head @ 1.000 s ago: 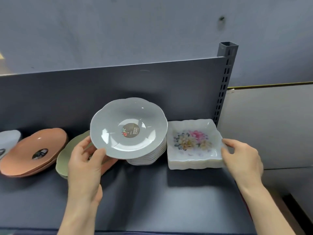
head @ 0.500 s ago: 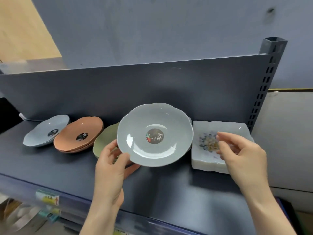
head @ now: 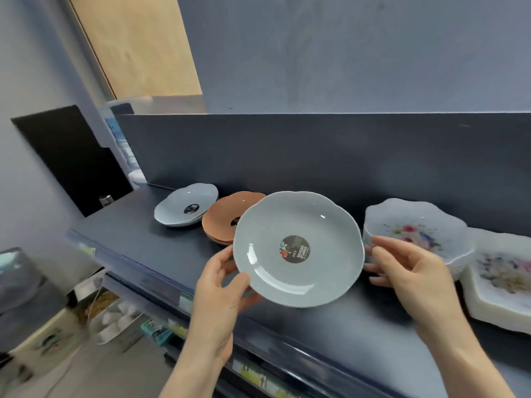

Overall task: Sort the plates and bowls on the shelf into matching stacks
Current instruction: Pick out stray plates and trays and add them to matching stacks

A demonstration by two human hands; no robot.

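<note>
My left hand (head: pixel 221 285) grips the lower left rim of a grey scalloped plate (head: pixel 316 222) with a round dark sticker and holds it tilted above the dark shelf (head: pixel 138 234). Behind the plate's left edge lies a stack of orange plates (head: pixel 221 222), and further left a blue-grey plate (head: pixel 184 203). My right hand (head: pixel 411 271) hovers by the grey plate's right rim with loosely curled fingers and holds nothing. It partly covers a white floral scalloped bowl (head: pixel 416 222). A square floral dish (head: pixel 505 285) sits at the far right.
The shelf's dark back panel (head: pixel 287 156) rises right behind the dishes. Below the shelf's front edge, a lower level holds a white tray of small goods (head: pixel 115 320). A dark board (head: pixel 71 159) leans against the wall at the left.
The view swung left. My left hand carried the grey plate off its stack toward the orange plates. My right hand left the square floral dish and came beside the plate's right rim.
</note>
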